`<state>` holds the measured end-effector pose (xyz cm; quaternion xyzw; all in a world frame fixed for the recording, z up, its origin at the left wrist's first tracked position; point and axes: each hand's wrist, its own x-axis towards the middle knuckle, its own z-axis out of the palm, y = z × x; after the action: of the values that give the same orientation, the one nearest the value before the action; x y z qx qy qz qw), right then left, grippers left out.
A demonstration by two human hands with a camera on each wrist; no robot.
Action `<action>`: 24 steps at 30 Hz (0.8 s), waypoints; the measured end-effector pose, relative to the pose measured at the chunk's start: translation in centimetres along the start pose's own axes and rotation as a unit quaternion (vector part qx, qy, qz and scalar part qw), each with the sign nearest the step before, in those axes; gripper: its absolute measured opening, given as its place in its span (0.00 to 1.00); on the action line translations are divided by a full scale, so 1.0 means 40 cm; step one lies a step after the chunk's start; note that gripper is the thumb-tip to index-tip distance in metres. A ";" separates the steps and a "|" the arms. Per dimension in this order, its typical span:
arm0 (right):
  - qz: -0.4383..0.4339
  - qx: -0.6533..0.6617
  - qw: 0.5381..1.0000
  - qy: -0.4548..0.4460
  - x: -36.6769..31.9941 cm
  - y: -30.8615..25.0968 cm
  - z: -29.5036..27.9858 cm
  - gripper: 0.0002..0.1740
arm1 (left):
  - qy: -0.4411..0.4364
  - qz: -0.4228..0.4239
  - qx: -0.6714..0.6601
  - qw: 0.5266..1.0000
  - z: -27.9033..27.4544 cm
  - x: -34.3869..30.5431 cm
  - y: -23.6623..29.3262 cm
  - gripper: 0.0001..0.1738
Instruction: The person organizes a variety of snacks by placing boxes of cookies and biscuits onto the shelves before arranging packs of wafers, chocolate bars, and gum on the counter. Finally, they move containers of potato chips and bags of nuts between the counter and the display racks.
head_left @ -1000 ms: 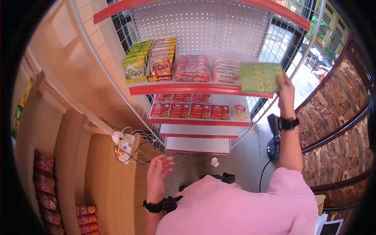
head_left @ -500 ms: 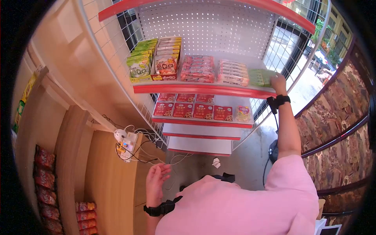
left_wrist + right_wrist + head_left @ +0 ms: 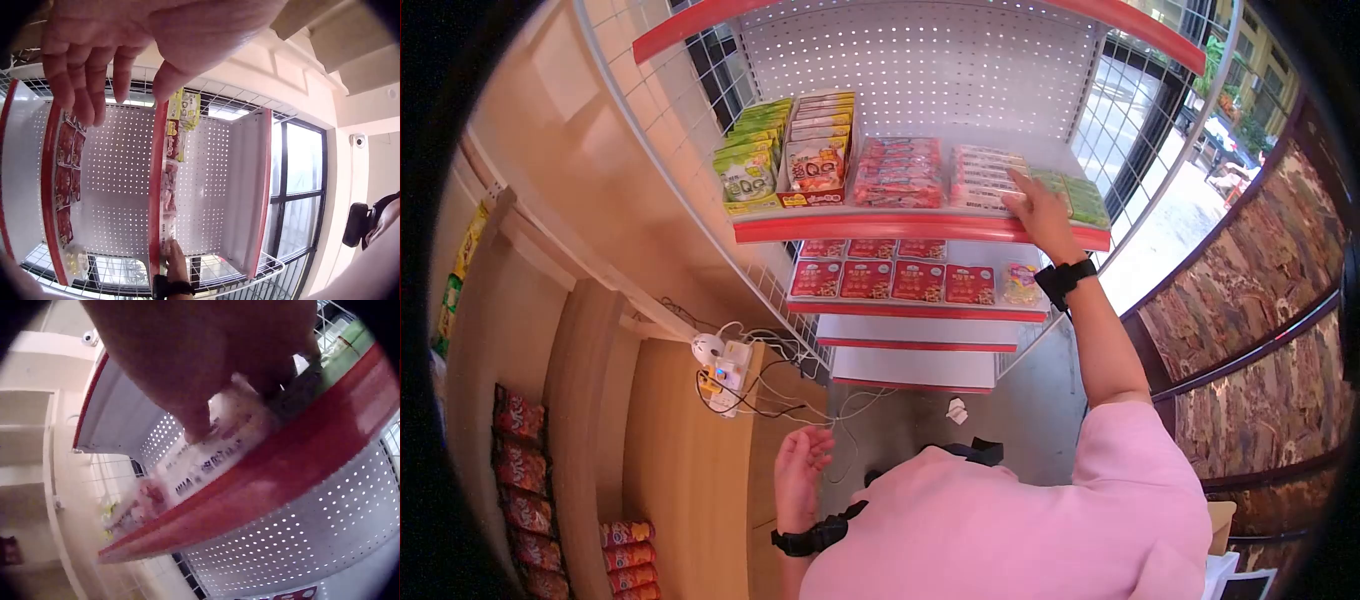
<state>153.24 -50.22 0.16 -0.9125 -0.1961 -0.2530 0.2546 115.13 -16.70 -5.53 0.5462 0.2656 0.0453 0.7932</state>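
On the upper red-edged shelf (image 3: 880, 228), my right hand (image 3: 1045, 215) reaches over the right end of a stack of white-and-pink candy packs (image 3: 983, 178). Its thumb and fingertips touch these packs, as the right wrist view shows from below. Just right of it lies the green pack stack (image 3: 1085, 197), partly covered by the hand. Pink-red packs (image 3: 898, 172) sit to the left of the white ones. My left hand (image 3: 803, 460) hangs away from the shelves with relaxed, loosely bent fingers and nothing in it; it fills the top of the left wrist view (image 3: 125, 44).
Boxes of green gummy bags (image 3: 748, 170) and orange-red gummy bags (image 3: 816, 165) stand at the shelf's left end. Red packets (image 3: 918, 282) line the shelf below. A power strip with cables (image 3: 725, 375) lies on the wooden counter (image 3: 690, 460) at left.
The green packs moved from mid-air in my right hand onto the shelf's right end and were let go. That hand then shifted left onto the white-and-pink packs. The left hand barely moved.
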 end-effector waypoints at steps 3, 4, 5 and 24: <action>0.003 -0.010 1.000 0.006 0.001 0.002 -0.003 0.25 | 0.008 -0.005 -0.012 1.000 -0.001 0.000 -0.004 0.15; 0.012 -0.006 1.000 -0.011 0.002 0.005 -0.003 0.26 | 0.014 -0.008 -0.023 1.000 0.000 0.001 -0.007 0.14; 0.020 -0.001 0.999 -0.029 0.004 0.008 -0.002 0.27 | 0.015 -0.008 -0.024 1.000 0.001 0.002 -0.011 0.14; -0.026 -0.078 0.995 0.058 -0.054 0.086 -0.056 0.30 | 0.105 -0.035 -0.012 0.994 -0.007 -0.024 -0.079 0.14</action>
<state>152.41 -54.70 -0.66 -0.9081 -0.1843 -0.3263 0.1870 113.49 -18.07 -8.07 0.5194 0.3658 0.0782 0.7683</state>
